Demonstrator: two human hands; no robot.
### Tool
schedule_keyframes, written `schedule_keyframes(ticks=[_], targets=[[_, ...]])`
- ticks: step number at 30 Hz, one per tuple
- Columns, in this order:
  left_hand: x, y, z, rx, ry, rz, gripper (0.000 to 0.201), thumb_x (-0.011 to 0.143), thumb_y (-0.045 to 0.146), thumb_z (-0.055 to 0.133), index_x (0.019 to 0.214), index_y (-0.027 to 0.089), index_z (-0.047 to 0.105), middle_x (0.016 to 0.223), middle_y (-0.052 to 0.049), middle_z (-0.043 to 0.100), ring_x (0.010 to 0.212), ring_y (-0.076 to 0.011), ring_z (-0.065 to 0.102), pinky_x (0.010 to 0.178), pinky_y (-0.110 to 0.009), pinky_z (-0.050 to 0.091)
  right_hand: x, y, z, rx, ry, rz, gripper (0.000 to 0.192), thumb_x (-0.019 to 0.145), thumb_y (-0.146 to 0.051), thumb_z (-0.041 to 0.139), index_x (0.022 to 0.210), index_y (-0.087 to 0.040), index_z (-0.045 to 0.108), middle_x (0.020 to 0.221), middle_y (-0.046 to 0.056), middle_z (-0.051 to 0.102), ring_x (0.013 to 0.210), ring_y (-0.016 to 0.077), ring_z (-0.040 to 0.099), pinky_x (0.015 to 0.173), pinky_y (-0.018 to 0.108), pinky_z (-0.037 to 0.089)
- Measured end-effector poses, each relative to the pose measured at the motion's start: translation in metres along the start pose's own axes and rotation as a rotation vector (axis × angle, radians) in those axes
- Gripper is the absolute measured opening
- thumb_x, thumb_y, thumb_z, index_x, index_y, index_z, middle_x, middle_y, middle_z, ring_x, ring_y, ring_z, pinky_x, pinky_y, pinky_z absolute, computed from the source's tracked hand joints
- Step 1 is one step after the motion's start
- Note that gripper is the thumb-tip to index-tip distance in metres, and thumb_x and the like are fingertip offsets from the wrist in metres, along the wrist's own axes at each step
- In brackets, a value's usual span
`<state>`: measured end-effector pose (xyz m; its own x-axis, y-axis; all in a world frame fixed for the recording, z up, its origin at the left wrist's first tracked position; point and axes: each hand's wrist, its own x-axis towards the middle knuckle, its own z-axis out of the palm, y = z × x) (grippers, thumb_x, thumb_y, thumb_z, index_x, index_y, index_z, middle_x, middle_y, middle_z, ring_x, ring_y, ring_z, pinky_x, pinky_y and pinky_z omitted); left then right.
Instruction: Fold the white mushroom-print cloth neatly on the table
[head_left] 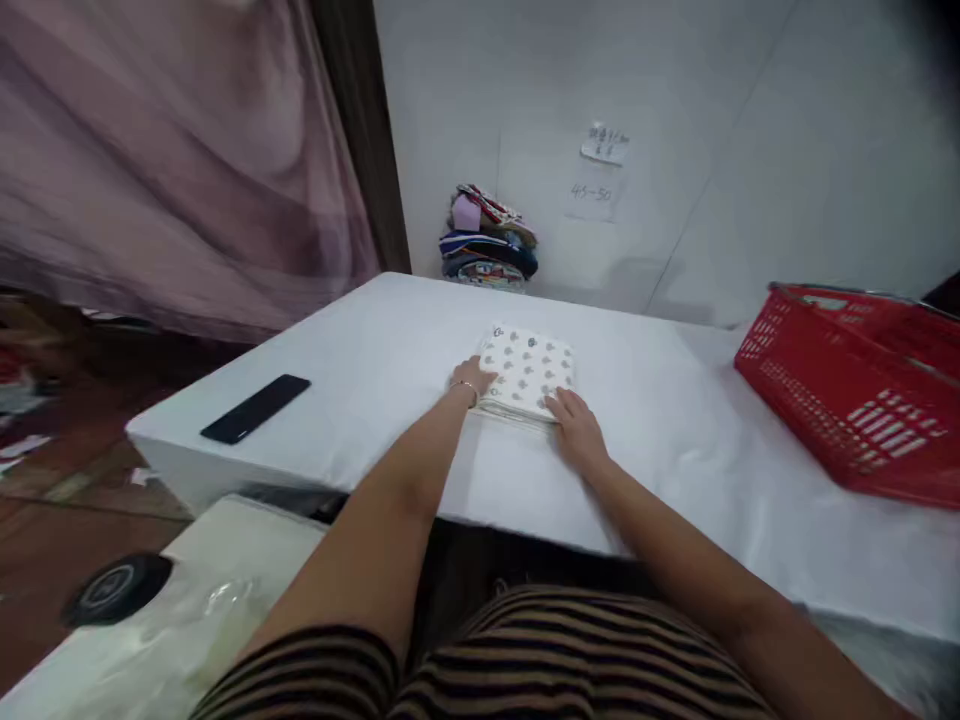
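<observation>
Landmark: we take the folded white cloth printed with small grey motifs [526, 373] as our reference; it lies flat on the white-covered bench [375, 340], toward the far side from us.
Left hand [472, 379]: we rest it on the cloth's near left corner, a thin bracelet at the wrist; fingers lie spread and flat, so this grip is apart, clamped on nothing.
Right hand [576, 428]: we lay it palm down at the cloth's near right corner, fingertips touching the edge; this grip too is apart, pressing rather than pinching.
Why held so: with one hand at each near corner, we judge that the flat palms keep the folded layers square and smooth.
Black phone [255, 408]: it lies flat on the bench well to the left of the cloth, near the bench edge, apart from both hands.
Red plastic basket [847, 385]: it sits tilted on the bench well to the right of the cloth; we cannot see what it holds.
Stack of folded coloured fabrics [489, 240]: it stands beyond the cloth, against the white wall.
Paper note [604, 165]: taped to the wall above and right of the cloth; writing too small to read.
</observation>
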<state>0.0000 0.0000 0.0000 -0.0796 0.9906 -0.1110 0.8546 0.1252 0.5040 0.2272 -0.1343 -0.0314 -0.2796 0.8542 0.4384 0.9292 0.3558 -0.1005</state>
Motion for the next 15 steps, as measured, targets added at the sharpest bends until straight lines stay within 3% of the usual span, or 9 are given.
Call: schedule_keyframes(ticks=[3, 7, 12, 15], targets=[[-0.002, -0.004, -0.008, -0.108, -0.049, 0.058, 0.063, 0.078, 0.048, 0.058, 0.132, 0.019, 0.044, 0.133, -0.011, 0.053, 0.118, -0.0255, 0.052, 0.09, -0.029, 0.041, 0.0, 0.001, -0.004, -0.011, -0.029, -0.054, 0.055, 0.079, -0.003, 0.042, 0.13, -0.023, 0.051, 0.141, 0.007, 0.043, 0.131, 0.0263, 0.033, 0.099, 0.04, 0.037], [-0.019, -0.013, -0.012, -0.167, -0.027, 0.063, 0.059, 0.082, 0.051, 0.051, 0.129, 0.016, 0.046, 0.133, -0.012, 0.053, 0.116, -0.023, 0.053, 0.089, -0.027, 0.041, 0.002, 0.0, -0.009, -0.027, -0.058, -0.071, 0.054, 0.079, -0.003, 0.042, 0.127, -0.024, 0.054, 0.139, 0.008, 0.045, 0.13, 0.0275, 0.035, 0.097, 0.042, 0.037], [-0.04, -0.02, -0.007, -0.01, 0.077, 0.144, 0.05, 0.084, 0.05, 0.045, 0.119, 0.016, 0.054, 0.124, -0.013, 0.058, 0.114, -0.0258, 0.052, 0.092, -0.031, 0.039, 0.002, -0.004, -0.008, -0.036, -0.088, -0.056, 0.054, 0.08, -0.001, 0.04, 0.126, -0.024, 0.054, 0.14, 0.008, 0.044, 0.13, 0.0273, 0.033, 0.095, 0.042, 0.037], [-0.039, -0.018, -0.008, 0.047, 0.06, 0.148, 0.047, 0.083, 0.052, 0.044, 0.112, 0.018, 0.059, 0.119, -0.011, 0.06, 0.111, -0.0265, 0.053, 0.088, -0.032, 0.04, 0.002, -0.005, -0.006, -0.038, -0.106, -0.053, 0.052, 0.081, -0.002, 0.039, 0.126, -0.023, 0.054, 0.14, 0.009, 0.044, 0.131, 0.0275, 0.031, 0.095, 0.041, 0.037]])
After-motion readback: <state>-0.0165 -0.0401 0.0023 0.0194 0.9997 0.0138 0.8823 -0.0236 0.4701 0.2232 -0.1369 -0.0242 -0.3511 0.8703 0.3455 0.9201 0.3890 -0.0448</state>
